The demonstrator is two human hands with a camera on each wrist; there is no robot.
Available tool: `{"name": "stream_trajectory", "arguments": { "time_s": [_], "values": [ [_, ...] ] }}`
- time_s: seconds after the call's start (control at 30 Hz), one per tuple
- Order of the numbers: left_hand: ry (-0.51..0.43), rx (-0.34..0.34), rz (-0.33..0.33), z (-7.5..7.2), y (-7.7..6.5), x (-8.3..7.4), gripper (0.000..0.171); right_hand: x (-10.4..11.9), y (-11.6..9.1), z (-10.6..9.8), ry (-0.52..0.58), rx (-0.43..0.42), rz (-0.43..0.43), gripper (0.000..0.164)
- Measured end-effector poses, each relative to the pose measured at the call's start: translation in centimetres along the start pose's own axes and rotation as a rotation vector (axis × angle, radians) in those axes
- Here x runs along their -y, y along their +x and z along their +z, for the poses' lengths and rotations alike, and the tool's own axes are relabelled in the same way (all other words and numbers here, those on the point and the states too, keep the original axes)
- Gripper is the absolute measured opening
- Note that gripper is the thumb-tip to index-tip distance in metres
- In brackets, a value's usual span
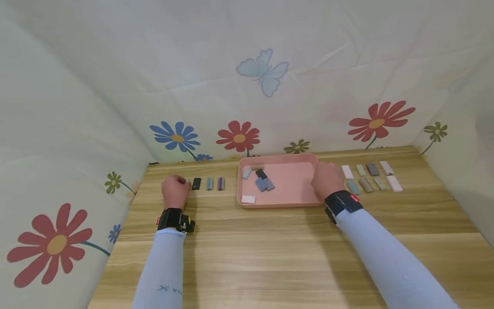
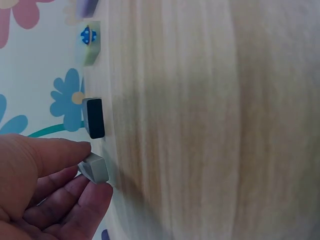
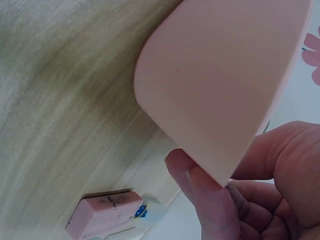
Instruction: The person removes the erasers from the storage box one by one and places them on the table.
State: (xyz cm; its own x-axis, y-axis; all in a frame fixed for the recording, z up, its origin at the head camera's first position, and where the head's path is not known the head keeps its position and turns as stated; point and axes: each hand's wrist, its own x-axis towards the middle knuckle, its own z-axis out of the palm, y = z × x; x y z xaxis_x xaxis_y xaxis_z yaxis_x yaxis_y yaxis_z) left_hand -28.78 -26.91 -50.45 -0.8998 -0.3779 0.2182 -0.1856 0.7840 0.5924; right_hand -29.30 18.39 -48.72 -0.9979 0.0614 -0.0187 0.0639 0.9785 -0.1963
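Note:
My left hand (image 1: 175,189) is at the left end of a row of small eraser-like blocks. Its thumb and fingers pinch a pale grey eraser (image 2: 99,171), just beside a black eraser (image 1: 196,183). With my right hand (image 1: 328,180) I grip the right rim of a pink tray (image 1: 293,182); in the right wrist view the fingers curl at the corner of its wall (image 3: 210,100). Inside the tray, toward its left, lie a white eraser (image 1: 248,199), a blue-grey one (image 1: 261,184), a dark one (image 1: 261,174) and a few others.
Right of the black eraser are a blue-striped block (image 1: 209,184) and a purple one (image 1: 221,183). Two rows of blocks, including a white one (image 1: 347,172) and a brown one (image 1: 365,185), lie right of the tray. A flowered cloth (image 1: 262,111) hangs behind the wooden table (image 1: 251,257).

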Motion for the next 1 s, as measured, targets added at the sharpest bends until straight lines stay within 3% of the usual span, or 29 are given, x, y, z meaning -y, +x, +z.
{"name": "stream_trajectory", "arguments": {
  "time_s": [0.27, 0.5, 0.67, 0.8, 1.0],
  "values": [
    [0.071, -0.015, 0.002, 0.1, 0.2, 0.1, 0.014, 0.1, 0.0, 0.1, 0.022, -0.029, 0.001, 0.021],
    [0.111, 0.013, 0.0, -0.2, -0.1, -0.6, 0.015, -0.3, 0.0, 0.4, 0.022, -0.031, -0.006, 0.021],
    [0.131, -0.003, 0.015, -0.7, -0.2, -1.0, 0.016, -0.2, 0.0, 0.3, 0.01, -0.016, -0.006, 0.022],
    [0.123, -0.01, 0.076, -1.7, -0.2, -2.8, 0.021, -0.2, 0.0, 0.2, -0.027, -0.011, -0.013, 0.023],
    [0.024, 0.037, 0.226, -3.0, -0.6, -6.7, 0.027, -0.2, 0.1, 0.3, -0.034, -0.007, -0.016, 0.023]
  ]
}}
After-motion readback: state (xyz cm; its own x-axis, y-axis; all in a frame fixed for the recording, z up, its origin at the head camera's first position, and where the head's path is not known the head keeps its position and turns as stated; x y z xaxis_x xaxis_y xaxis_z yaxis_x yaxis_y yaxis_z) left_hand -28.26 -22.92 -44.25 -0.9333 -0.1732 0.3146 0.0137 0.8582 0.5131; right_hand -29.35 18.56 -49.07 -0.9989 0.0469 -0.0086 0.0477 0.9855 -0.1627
